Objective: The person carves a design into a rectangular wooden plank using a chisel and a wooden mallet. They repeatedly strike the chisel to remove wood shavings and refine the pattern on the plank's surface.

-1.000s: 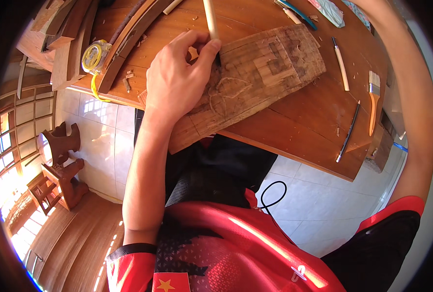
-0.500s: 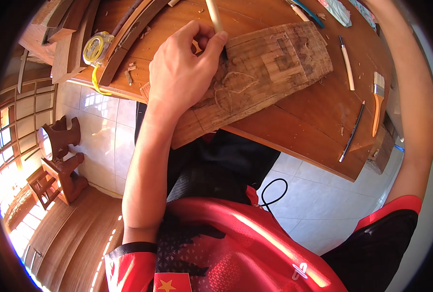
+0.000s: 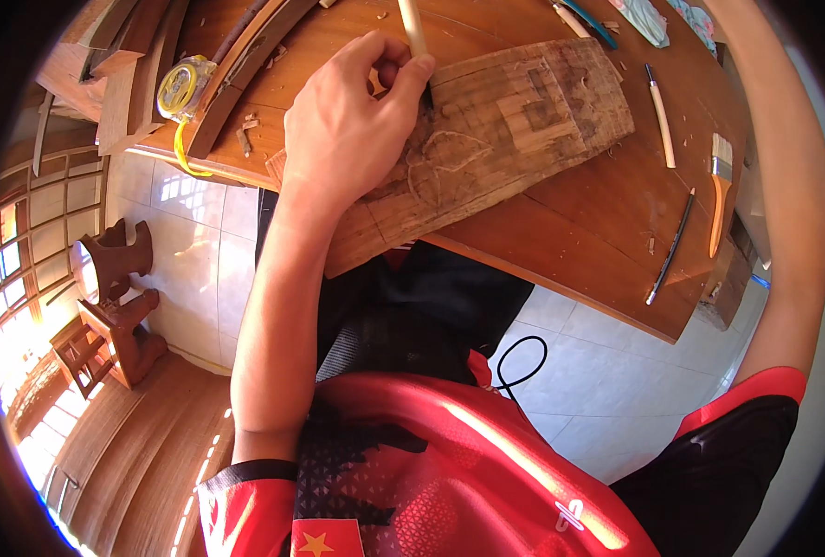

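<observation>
My left hand [image 3: 352,116] is closed round a carving chisel [image 3: 412,26] with a pale wooden handle, held upright. The dark blade comes down onto a brown wooden board [image 3: 487,176] with curved outlines and shallow cuts in its face. The heel of the hand hides the board's left part, and the board reaches past the table's near edge toward my lap. My right forearm [image 3: 798,167] runs up along the right side and leaves the picture at the top, so the right hand itself is out of sight.
On the wooden table [image 3: 580,241] lie a second chisel [image 3: 660,121], a paintbrush [image 3: 720,195], a dark pencil [image 3: 671,246] and wood shavings [image 3: 244,139]. A yellow tape measure [image 3: 185,90] sits at the left by curved wooden strips [image 3: 236,88]. Dark wooden furniture [image 3: 120,334] stands on the tiled floor.
Barely anything differs: my left hand and the chisel have shifted very slightly, the handle's upper end a little to the right. The board lies in almost the same place.
</observation>
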The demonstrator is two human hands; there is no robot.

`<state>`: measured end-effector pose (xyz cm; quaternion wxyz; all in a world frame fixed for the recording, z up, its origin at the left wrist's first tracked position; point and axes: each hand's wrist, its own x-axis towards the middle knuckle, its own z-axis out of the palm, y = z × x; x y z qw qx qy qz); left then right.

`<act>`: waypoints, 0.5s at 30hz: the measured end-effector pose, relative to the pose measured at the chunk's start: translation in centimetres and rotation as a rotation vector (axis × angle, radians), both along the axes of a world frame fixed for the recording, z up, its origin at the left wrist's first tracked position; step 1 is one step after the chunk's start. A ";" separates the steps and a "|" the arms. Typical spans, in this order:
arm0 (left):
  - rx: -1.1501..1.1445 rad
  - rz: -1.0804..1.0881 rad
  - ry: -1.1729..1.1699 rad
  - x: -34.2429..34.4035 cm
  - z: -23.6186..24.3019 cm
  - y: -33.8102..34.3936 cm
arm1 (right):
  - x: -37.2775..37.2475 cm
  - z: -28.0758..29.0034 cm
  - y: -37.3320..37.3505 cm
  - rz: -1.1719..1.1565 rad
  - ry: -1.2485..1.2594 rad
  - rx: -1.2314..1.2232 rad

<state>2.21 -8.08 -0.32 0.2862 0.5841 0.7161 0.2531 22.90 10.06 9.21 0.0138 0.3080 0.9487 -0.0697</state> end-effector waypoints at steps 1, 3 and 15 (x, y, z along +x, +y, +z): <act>0.011 -0.033 -0.021 0.6 0.1 0.5 | 0.8 0.5 0.7 -0.076 -0.075 -0.041; 0.025 -0.060 -0.063 1.0 0.2 0.9 | 1.1 1.4 0.8 -0.191 -0.133 -0.093; 0.009 -0.027 -0.033 0.7 0.3 0.7 | 0.2 2.2 -0.9 -0.224 -0.205 -0.177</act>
